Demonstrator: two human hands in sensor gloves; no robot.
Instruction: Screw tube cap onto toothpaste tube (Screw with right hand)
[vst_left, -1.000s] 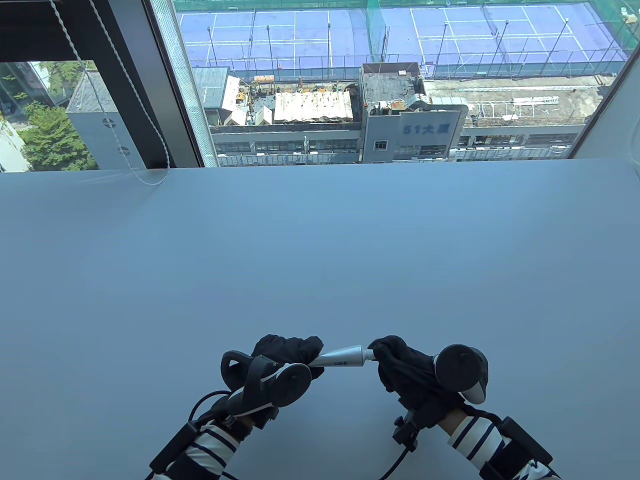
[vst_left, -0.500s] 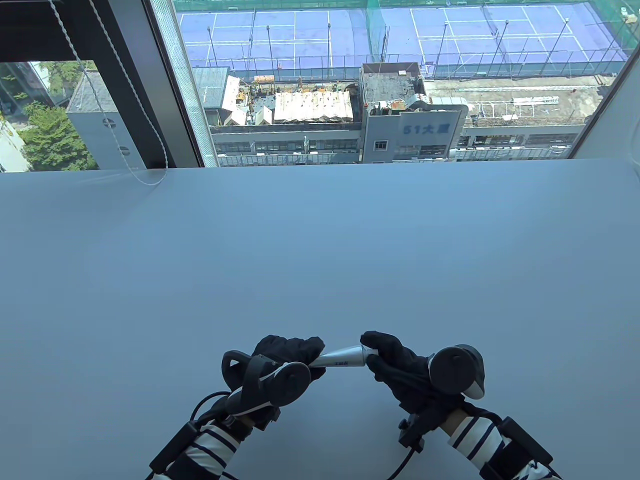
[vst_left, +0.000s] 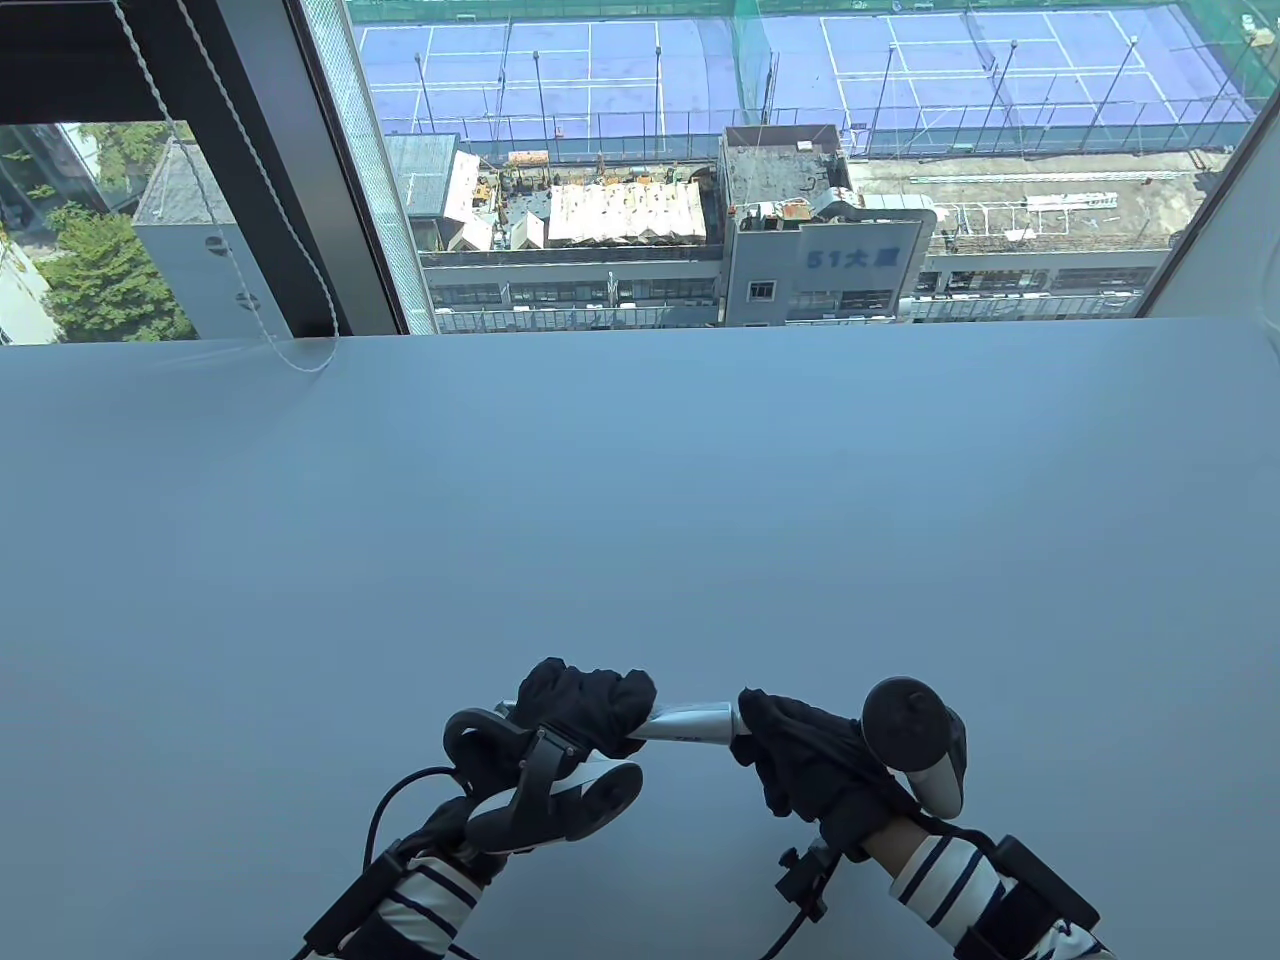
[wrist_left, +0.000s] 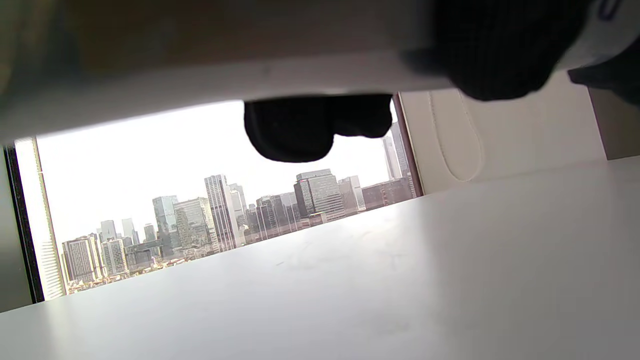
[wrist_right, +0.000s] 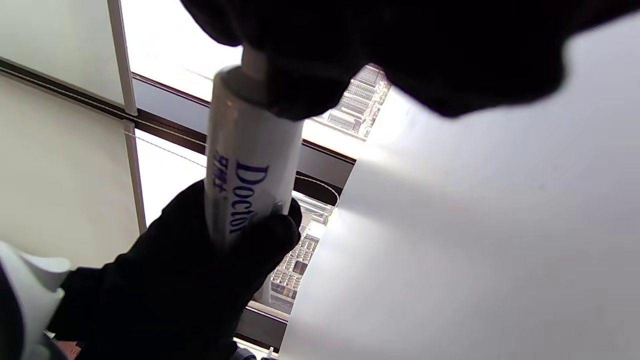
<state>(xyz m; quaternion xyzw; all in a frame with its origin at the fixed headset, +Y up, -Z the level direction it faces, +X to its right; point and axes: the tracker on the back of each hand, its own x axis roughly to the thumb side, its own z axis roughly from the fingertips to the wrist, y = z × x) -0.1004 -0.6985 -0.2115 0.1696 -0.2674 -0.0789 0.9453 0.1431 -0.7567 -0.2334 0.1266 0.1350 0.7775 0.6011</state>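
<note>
Table view: left hand grips toothpaste tube above desk; right hand pinches its nozzle end, cap hidden | Left wrist view: fingertips curled | Right wrist view: tube steady; twist squarely.

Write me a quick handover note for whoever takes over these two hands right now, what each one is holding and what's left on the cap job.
Left hand: grips the toothpaste tube by its body, holding it above the table.
Right hand: fingers wrapped around the tube's nozzle end; the tube cap is hidden under the glove.
Done: cap brought to the nozzle, as far as the grip suggests.
Left: finish turning the cap with the right hand; how far it is threaded cannot be seen, so check by feel.
</note>
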